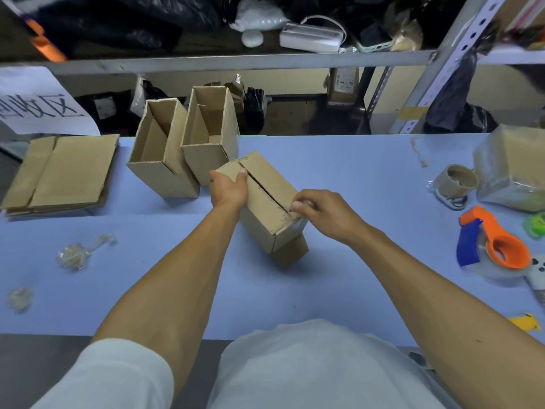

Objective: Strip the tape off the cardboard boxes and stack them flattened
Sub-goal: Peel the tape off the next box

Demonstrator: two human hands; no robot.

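A closed cardboard box (267, 208) lies tilted on the blue table (354, 178), its taped seam facing up. My left hand (228, 187) grips its far left end, thumb on top. At the near end of the seam my right hand (320, 211) pinches the clear tape (295, 215). Two open cardboard boxes (163, 160) (211, 134) stand just behind it. A stack of flattened boxes (63, 172) lies at the far left of the table.
Crumpled tape wads (78, 253) (19, 299) lie on the left. An orange and blue tape dispenser (492, 242), a tape roll core (458, 180) and a wrapped cardboard bundle (513, 169) sit at the right. Shelves with bags rise behind the table.
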